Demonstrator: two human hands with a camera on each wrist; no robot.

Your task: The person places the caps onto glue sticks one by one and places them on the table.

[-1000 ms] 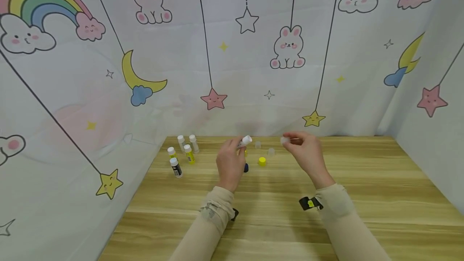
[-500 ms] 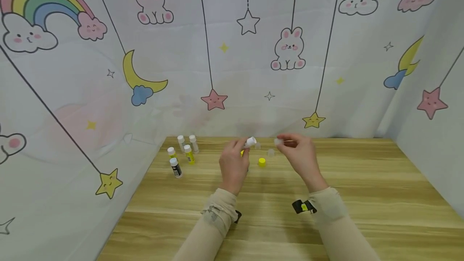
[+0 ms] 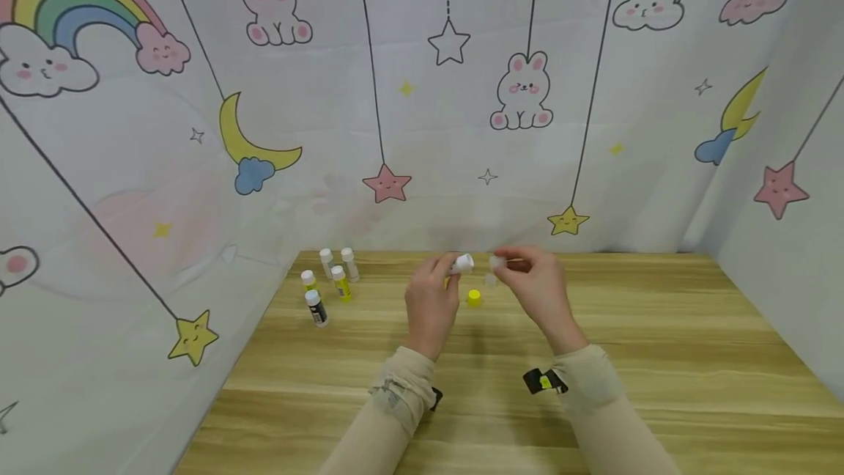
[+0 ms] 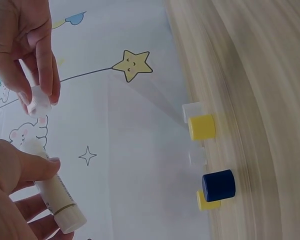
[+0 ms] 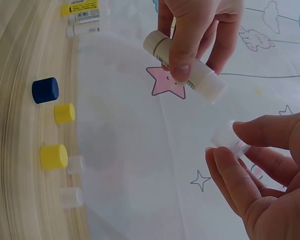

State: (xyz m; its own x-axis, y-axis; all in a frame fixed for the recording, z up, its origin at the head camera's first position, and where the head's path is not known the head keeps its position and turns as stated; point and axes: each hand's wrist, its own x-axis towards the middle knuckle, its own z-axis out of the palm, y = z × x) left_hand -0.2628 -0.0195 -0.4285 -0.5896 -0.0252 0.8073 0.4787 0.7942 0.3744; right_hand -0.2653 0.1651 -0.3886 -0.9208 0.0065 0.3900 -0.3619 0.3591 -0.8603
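In the head view my left hand (image 3: 431,306) grips a white glue stick (image 3: 463,264), its uncapped end turned to the right. The right hand (image 3: 537,292) pinches a translucent cap (image 3: 497,262) between thumb and fingers. A small gap separates this cap (image 5: 227,137) from the open end of the glue stick (image 5: 212,89) in the right wrist view. Both are held above the table. In the left wrist view, the left thumb and fingers wrap around the stick (image 4: 57,197), and the cap (image 4: 39,102) is at the right hand's fingertips.
Several glue sticks (image 3: 316,308) stand upright at the table's (image 3: 316,394) left. Loose caps lie below the hands: a navy cap (image 5: 45,90), a yellow cap (image 5: 64,113), another yellow cap (image 5: 53,156) and two clear caps (image 5: 71,197). A printed curtain (image 3: 435,130) hangs behind.
My right hand has moved left with the cap, and my left hand slightly right with the glue stick. The gap between cap and stick has narrowed.
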